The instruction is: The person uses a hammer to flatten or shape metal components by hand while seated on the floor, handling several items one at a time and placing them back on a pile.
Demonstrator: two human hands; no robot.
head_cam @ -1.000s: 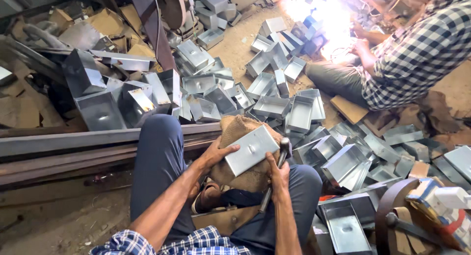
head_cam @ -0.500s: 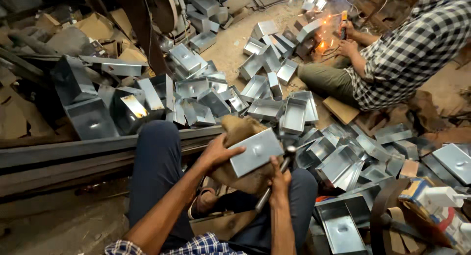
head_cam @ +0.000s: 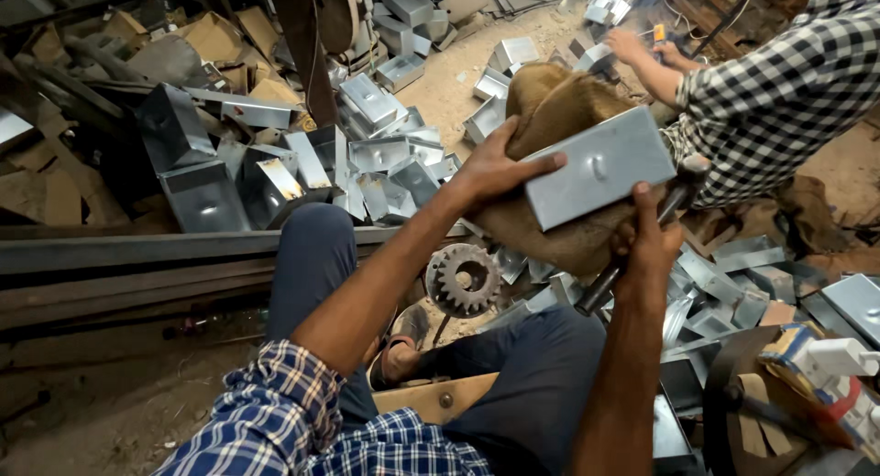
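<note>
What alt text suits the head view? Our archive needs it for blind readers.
A seated person's left hand and right hand, which also grips a hammer, lift a grey metal box on burlap sacking. A toothed gear sits below.

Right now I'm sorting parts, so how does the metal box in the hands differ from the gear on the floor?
The metal box is flat-sided, rectangular and pale grey; the gear is round, toothed and dark with a centre hole. The box is lifted against a burlap sack by the left hand; the gear lies untouched below. Both are metal.
</note>
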